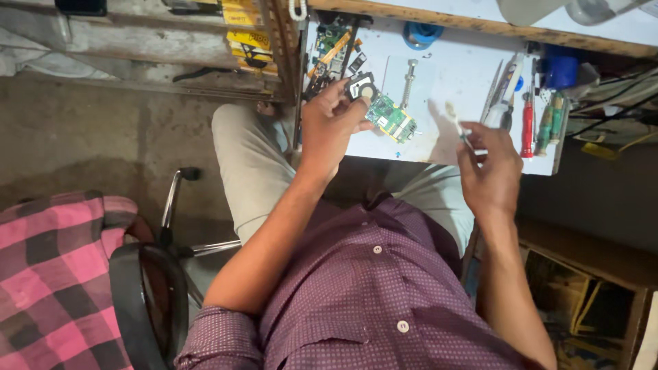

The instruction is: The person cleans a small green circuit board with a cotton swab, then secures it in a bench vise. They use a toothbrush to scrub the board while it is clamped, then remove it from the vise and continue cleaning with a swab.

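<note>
The left hand (331,123) grips a green circuit board (389,116). The right hand (490,168) pinches a thin white stick (458,125) above the white table (445,82)

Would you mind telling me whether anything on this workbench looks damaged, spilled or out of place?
Nothing looks spilled or broken. The left hand holds a bare green circuit board out of any casing, the right hand a thin white tool. Loose electronic parts lie piled at the white table corner.

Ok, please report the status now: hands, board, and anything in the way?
Left hand holds green circuit board above white bench. Right hand pinches thin white-tipped tool. Nothing between them.
</note>
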A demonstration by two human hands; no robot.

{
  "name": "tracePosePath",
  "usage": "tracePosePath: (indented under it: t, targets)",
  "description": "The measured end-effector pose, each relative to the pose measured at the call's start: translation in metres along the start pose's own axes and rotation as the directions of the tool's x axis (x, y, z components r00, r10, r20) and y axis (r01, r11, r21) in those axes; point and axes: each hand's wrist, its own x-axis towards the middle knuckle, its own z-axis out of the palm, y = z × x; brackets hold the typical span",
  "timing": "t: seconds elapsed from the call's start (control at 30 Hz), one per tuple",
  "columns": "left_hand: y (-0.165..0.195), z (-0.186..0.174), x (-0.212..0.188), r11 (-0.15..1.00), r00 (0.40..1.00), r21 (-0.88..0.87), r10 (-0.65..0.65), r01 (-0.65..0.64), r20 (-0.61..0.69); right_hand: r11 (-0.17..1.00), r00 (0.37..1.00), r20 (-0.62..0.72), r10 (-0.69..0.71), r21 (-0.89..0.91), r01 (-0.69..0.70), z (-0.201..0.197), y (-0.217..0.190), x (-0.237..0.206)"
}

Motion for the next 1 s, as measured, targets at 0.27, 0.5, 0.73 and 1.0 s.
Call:
tracePosePath:
  t: [0.27,0.5,0.73,1.0]
  targets:
    - [-0.009,0.007,-0.002,0.999,0.995,-0.033,-0.009,0.006,-0.097,0.962,0.983,-0.087,-0.16,-0.236,0.136,0.023,0.019,0.035]
    - [-0.006,0.005,-0.001,1.0,0.992,0.013,-0.01,0.012,-0.126,0.991,0.994,0.002,-0.107,-0.085,0.107,0.015,0.008,0.038]
    - [-0.013,0.012,0.0,0.998,0.994,0.057,-0.008,0.015,-0.113,0.981,0.981,0.182,-0.062,0.194,0.026,0.024,0.006,0.052]
    - [-0.006,0.002,-0.001,0.999,0.986,0.048,-0.014,0.022,-0.168,0.931,0.894,0.258,-0.366,0.089,0.355,0.022,0.019,0.09]
